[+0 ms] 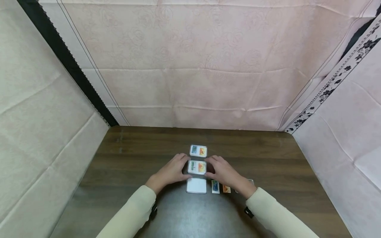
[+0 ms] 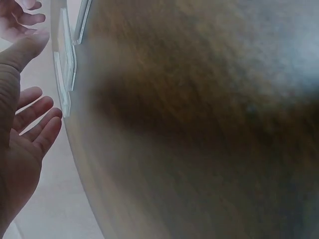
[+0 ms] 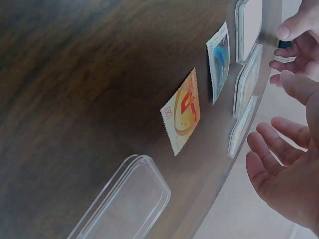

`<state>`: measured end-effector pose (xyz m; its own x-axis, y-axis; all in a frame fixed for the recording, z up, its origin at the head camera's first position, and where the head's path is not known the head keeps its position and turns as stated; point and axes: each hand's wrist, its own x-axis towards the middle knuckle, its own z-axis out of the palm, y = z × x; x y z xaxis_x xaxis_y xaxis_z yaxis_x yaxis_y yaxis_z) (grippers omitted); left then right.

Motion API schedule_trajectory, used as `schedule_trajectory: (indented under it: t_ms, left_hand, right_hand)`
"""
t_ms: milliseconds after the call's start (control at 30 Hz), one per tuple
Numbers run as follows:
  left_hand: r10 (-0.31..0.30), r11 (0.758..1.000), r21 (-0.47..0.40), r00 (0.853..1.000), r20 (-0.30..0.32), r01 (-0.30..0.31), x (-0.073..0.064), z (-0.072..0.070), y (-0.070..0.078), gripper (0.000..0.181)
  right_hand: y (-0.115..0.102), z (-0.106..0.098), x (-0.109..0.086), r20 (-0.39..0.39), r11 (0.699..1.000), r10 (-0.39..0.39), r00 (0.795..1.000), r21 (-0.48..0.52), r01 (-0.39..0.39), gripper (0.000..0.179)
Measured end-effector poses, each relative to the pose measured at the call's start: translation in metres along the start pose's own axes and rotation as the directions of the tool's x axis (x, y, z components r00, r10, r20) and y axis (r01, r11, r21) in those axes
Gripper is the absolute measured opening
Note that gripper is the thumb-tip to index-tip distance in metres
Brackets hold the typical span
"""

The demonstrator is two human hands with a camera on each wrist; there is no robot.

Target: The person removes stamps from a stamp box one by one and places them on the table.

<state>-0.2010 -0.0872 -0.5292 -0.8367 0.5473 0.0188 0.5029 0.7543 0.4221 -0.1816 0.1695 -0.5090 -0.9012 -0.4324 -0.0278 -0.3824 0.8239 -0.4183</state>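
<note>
Three flat clear-edged cases stand in a column on the table. In the head view the middle case shows two stamps, green and orange, and lies between the two hands. My left hand is at its left side, fingers spread and gently bent, thumb near the lower case. My right hand mirrors it on the right, fingertips close beside the same case. The far case also shows two stamps, blue and orange. The near case has a plain white face. Neither hand grips anything.
Right of the near case lie a loose blue stamp and a loose orange stamp. A transparent plastic case lies beyond them, mostly hidden under the right wrist in the head view. Pale cloth hangs around the wooden table.
</note>
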Motion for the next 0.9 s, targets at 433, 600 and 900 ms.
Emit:
schedule_trajectory:
  t_ms: [433,600,900]
  left_hand:
    - [0.035,0.999,0.001,0.999,-0.002,-0.035,0.008,0.004,0.011,0.074]
    - [0.042,0.999,0.013,0.999,-0.006,-0.042,0.011,0.007,0.022,0.074]
    - [0.084,0.995,0.048,0.996,-0.001,-0.084,0.021,0.016,0.050,0.073]
  right_hand:
    - [0.003,-0.007,-0.007,-0.020,0.999,0.024,1.000,0.037,-0.023,0.057]
    - [0.011,-0.015,-0.019,-0.011,0.998,0.046,0.999,0.034,-0.046,0.057]
    - [0.038,-0.031,-0.050,-0.070,0.999,0.026,0.997,0.025,-0.024,0.055]
